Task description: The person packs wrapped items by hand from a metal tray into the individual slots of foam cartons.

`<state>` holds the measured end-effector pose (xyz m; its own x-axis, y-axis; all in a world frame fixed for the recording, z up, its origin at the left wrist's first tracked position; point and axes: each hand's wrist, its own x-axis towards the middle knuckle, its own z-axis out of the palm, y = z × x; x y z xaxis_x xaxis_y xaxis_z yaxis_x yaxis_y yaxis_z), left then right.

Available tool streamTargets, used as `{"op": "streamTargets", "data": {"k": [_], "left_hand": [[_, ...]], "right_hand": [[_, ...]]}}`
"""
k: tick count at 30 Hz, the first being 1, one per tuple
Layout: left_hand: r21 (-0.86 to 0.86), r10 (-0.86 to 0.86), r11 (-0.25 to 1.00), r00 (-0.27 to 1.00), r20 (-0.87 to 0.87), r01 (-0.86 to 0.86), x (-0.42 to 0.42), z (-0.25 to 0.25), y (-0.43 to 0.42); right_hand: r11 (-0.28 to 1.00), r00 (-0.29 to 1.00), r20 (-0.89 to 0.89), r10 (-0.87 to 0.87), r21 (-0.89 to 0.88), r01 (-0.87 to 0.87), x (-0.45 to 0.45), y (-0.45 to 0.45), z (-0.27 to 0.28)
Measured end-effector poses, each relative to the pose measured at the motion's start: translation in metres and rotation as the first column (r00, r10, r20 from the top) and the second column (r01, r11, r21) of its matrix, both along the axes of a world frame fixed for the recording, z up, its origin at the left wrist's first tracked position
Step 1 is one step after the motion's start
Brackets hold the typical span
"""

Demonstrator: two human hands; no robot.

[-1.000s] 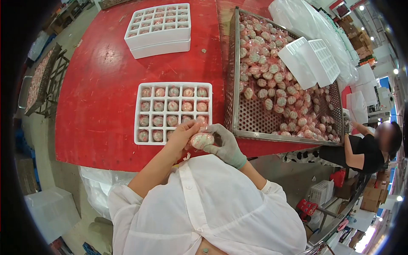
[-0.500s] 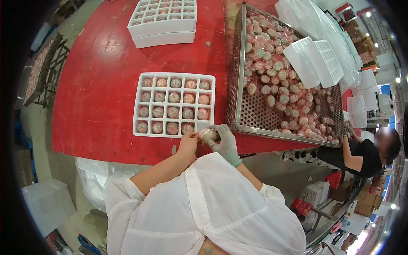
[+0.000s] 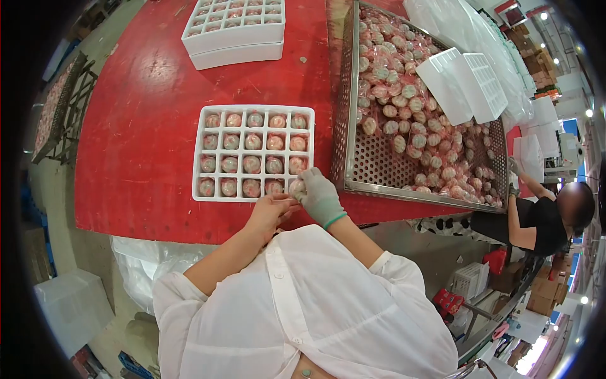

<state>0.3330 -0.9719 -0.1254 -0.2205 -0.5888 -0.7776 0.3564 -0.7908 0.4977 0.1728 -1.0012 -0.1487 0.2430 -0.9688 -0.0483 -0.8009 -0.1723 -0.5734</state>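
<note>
One tray, long axis sideways; right hand pinching ball, left hand grip unclear

stacked trays: cut off, top edge | ball: partly behind right hand

Red table: white trays, metal crate.

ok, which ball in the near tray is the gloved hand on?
The bottom-right corner ball in that tray: the gloved right hand is on no other.
</note>
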Motion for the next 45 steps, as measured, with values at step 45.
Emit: {"op": "streamTargets", "data": {"k": [45], "left_hand": [[-0.351,0.24,0.929,0.913,0.329,-0.118,0.216,-0.007,-0.061]], "right_hand": [[0.914,0.759,0.542,-0.361,0.367,0.173,0.032,-0.024,-0.011]]}}
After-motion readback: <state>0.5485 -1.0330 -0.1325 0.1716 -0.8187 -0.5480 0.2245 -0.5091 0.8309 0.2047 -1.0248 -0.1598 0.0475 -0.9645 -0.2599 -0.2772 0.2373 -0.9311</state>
